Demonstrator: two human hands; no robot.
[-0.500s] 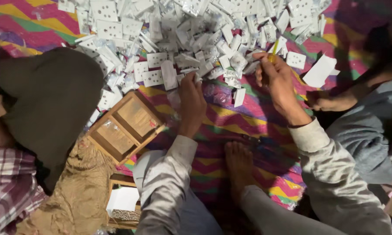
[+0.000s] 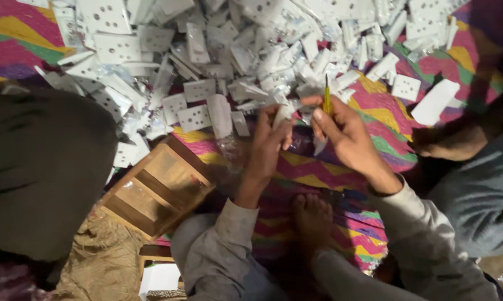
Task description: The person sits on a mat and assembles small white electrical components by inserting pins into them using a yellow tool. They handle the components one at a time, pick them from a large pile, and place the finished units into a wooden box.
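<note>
Our left hand pinches a small white plastic switch plate beside the heap, and our right hand grips a slim yellow screwdriver, whose tip, we judge, could slip off the loosely held piece.

Dim indoor light, white plates at the top brightest, dark shadows along the left and right edges, whole picture soft and a bit blurry

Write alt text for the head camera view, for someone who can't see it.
Seen from above, a seated person's left hand holds a small white plastic piece while the right hand grips a thin yellow tool, beside a heap of white switch plates on a striped mat.
</note>
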